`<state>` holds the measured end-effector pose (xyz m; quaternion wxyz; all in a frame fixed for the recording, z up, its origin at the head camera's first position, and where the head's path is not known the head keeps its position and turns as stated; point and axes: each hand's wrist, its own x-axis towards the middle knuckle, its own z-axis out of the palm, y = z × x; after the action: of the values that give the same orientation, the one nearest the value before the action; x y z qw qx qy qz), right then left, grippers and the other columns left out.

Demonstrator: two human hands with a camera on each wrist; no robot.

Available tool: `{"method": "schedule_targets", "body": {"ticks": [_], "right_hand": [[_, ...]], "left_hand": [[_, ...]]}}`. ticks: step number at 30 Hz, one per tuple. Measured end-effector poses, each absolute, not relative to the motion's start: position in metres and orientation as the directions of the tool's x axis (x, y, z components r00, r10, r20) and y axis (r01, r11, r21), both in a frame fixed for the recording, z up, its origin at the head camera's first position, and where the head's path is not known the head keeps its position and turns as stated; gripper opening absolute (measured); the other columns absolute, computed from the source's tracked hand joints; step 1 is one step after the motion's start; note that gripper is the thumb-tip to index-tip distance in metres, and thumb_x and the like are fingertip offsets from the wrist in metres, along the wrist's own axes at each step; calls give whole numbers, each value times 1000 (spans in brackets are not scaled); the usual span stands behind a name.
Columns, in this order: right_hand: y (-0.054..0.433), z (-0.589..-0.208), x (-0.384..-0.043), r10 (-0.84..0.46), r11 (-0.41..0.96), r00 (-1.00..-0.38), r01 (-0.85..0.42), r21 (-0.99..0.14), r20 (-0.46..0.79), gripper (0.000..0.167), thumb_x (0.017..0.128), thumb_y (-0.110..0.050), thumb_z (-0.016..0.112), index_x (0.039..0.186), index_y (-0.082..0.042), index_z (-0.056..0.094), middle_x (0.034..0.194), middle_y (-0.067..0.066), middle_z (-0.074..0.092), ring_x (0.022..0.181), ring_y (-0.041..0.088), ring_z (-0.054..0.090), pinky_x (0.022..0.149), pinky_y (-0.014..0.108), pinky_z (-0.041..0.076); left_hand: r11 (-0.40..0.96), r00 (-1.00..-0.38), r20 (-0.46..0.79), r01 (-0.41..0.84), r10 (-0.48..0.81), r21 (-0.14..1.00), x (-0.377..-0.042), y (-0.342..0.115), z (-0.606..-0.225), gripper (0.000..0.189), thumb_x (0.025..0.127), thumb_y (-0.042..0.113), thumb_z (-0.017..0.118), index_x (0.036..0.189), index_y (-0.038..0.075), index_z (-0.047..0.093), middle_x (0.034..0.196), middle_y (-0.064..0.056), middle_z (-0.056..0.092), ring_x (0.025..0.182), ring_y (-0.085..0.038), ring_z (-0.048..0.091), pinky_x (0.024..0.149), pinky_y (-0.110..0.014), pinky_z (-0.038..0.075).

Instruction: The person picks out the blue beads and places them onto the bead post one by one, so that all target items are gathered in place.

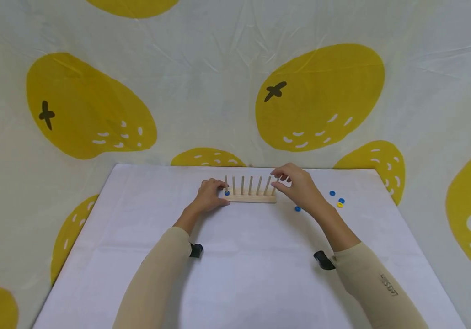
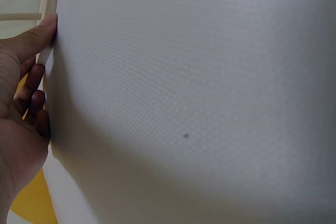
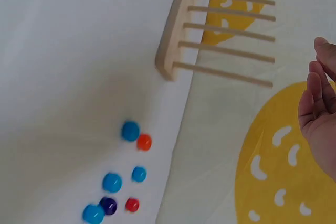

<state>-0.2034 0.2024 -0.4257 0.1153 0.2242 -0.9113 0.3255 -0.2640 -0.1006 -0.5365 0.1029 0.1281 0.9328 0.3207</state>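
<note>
A pale wooden rack (image 1: 252, 198) with a row of several upright pegs stands near the back of the table. On its leftmost peg sits a blue bead (image 1: 227, 193), low at the base. My left hand (image 1: 208, 196) grips the rack's left end, and its thumb (image 2: 39, 38) lies along the front side in the left wrist view. By the rightmost peg, my right hand (image 1: 299, 185) is raised, with thumb and fingers curved and apart. No object shows between its fingertips. The right wrist view places those fingers (image 3: 315, 85) beyond the peg tips.
Several loose beads lie right of the rack, among them a blue bead (image 3: 112, 182), a red bead (image 3: 132, 204) and a dark purple bead (image 3: 108, 206). A white cloth covers the table (image 1: 252, 274). Behind its back edge hangs a fruit-patterned curtain (image 1: 215, 100).
</note>
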Motion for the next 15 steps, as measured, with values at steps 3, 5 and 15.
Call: {"method": "schedule_targets", "body": {"ticks": [3, 5, 15], "right_hand": [[217, -431, -196, -319, 699, -871, -482, -528, 373, 29, 89, -10, 81, 116, -5, 72, 105, 7, 70, 93, 22, 64, 80, 42, 57], [227, -435, -193, -314, 706, -865, -489, -513, 392, 30, 87, -8, 82, 114, -4, 72, 103, 8, 71, 92, 23, 64, 78, 42, 57], [273, -457, -173, -255, 759, -896, -419, -498, 365, 30, 86, -6, 83, 114, -4, 72, 102, 8, 71, 89, 22, 63, 75, 41, 57]], "left_hand": [[760, -944, -116, 172, 309, 626, -264, -101, -536, 60, 82, 28, 89, 135, 11, 66, 132, -10, 59, 129, -31, 45, 113, -48, 38], [761, -944, -117, 170, 308, 626, -264, -101, -536, 60, 82, 28, 89, 135, 12, 66, 133, -10, 59, 130, -31, 44, 114, -48, 38], [764, -944, -110, 180, 311, 620, -264, -101, -537, 58, 83, 28, 88, 134, 12, 66, 134, -11, 59, 132, -32, 43, 115, -48, 37]]}}
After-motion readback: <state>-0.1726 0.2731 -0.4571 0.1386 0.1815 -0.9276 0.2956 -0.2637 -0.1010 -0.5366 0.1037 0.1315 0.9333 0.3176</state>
